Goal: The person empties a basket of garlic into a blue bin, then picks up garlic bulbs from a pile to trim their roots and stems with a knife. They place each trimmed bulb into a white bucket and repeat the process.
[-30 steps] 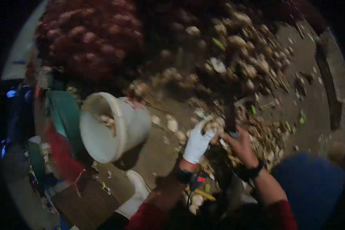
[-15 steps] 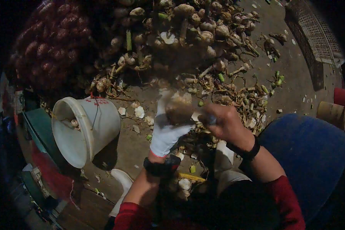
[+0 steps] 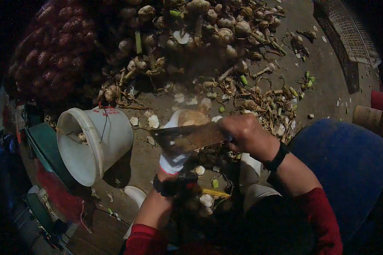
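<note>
A pale garlic bulb (image 3: pixel 192 117) sits in my left hand (image 3: pixel 173 161), which wears a white glove and is closed round it. The fingers are partly hidden by the broad blade of a cleaver (image 3: pixel 193 138). My right hand (image 3: pixel 249 135), bare, grips the cleaver's handle. Its blade points left across the gloved palm, close in front of the bulb. Beyond both hands spreads a heap of garlic bulbs with stalks (image 3: pixel 225 34). Cut stalks and dry leaves (image 3: pixel 264 102) lie on the ground just past my right hand.
A white bucket (image 3: pixel 115 131) lies tipped to the left, some garlic inside. Behind it stands a full red mesh sack (image 3: pixel 51 55). A large blue rounded object (image 3: pixel 340 170) is at my right. A plastic crate (image 3: pixel 349 38) stands far right, and a green container (image 3: pixel 49 146) far left.
The cleaver's blade, blurred before, now lies flat across in front of the gloved hand. My right hand has moved slightly right, and the left glove is more covered.
</note>
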{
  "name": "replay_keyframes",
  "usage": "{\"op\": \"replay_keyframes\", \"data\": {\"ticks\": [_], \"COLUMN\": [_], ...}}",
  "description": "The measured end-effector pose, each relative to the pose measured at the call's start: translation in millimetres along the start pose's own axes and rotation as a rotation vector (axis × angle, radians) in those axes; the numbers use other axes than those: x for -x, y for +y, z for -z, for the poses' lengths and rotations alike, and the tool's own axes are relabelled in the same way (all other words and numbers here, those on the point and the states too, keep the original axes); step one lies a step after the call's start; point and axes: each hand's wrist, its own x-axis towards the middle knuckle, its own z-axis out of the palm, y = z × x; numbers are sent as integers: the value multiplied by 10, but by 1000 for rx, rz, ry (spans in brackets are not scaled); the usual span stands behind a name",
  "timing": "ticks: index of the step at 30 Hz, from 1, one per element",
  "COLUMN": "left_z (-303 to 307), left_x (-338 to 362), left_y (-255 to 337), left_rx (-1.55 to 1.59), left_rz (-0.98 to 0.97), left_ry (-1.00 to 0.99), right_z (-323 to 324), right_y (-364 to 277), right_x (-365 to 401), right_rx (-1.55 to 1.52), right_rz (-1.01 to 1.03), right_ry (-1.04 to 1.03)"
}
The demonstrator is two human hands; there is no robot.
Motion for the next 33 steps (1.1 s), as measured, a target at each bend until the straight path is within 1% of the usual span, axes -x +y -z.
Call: {"op": "replay_keyframes", "data": {"ticks": [1, 2, 3, 4, 5, 6, 7, 8, 9, 10, 11, 12, 13, 14, 16, 17, 18, 20, 21, 22, 23, 24, 26, 27, 28, 30, 31, 32, 33], "left_z": [-33, -58, -133, -256, -468, -576, -566, -541, -516, -463, -220, 29, 45, -9, -206, -190, -213, -339, -456, -544, -546, -508, -394, -466, -482, -481, -342, -333, -325], "left_x": [32, 71, 92, 118, 145, 176, 198, 150, 74, 45, 26, 75, 130, 161, 90, 77, 70, 76, 114, 162, 171, 138, 95, 66, 0, -31, -62, -68, -52], "left_y": [25, 46, 83, 138, 220, 263, 261, 264, 272, 254, 150, 39, -4, 12, 113, 142, 137, 146, 223, 280, 273, 255, 175, 161, 128, 74, 74, 109, 128], "left_rx": [0, -558, -1116, -1116, -1213, -1311, -1311, -1324, -1335, -1355, -1382, -1407, -1338, -1339, -815, -988, -988, -515, -986, -1457, -1383, -1382, -1337, -1235, -1231, -1211, -1370, -1367, -1317], "left_rz": [2, -180, -366, -366, -363, -354, -341, -337, -335, -286, -378, -441, -469, -449, -177, -258, -259, -54, -191, -329, -350, -362, -381, -314, -323, -326, -393, -400, -346], "left_ry": [0, 5, 11, 10, -71, -156, -153, -30, 73, 109, 8, -88, -50, -51, 18, 8, 8, 121, 114, 99, 70, 72, 125, 138, 133, 80, 30, 26, 28], "right_z": [-48, -105, -187, -267, -272, -121, -63, 20, 40, 30, 47, 29, 12, 19, 78, 79, 71, 12, -80, -209, -210, -224, -285, -165, -210, -136, -119, -90, -70], "right_y": [78, 161, 274, 413, 532, 633, 568, 508, 372, 190, -7, -107, -196, -245, -284, -309, -304, -244, -54, 250, 348, 375, 297, 44, -6, -193, -226, -234, -231], "right_x": [5, 23, 39, 57, 82, 120, 210, 178, 138, 100, 24, 25, 31, 18, -5, 1, -1, 5, 39, 105, 67, 70, 143, 43, 21, -73, -76, -94, -110], "right_rx": [-63, -127, -127, 1, 130, 54, 23, 3, -35, -67, -131, -81, -70, -49, -50, -63, -62, -58, -60, 57, 181, 187, -371, -696, -773, -896, -896, -877, -857], "right_rz": [32, 61, 60, -24, -114, -282, -310, -304, -218, -144, -77, -27, -43, -49, -21, -2, -1, 34, 32, -141, -308, -298, -614, -814, -657, -670, -675, -681, -685], "right_ry": [48, 97, 96, 92, 91, 20, 86, 151, 153, 164, 142, 113, 90, 71, 68, 63, 63, 112, 109, 73, 41, 45, 165, 98, 146, 222, 227, 262, 292]}}
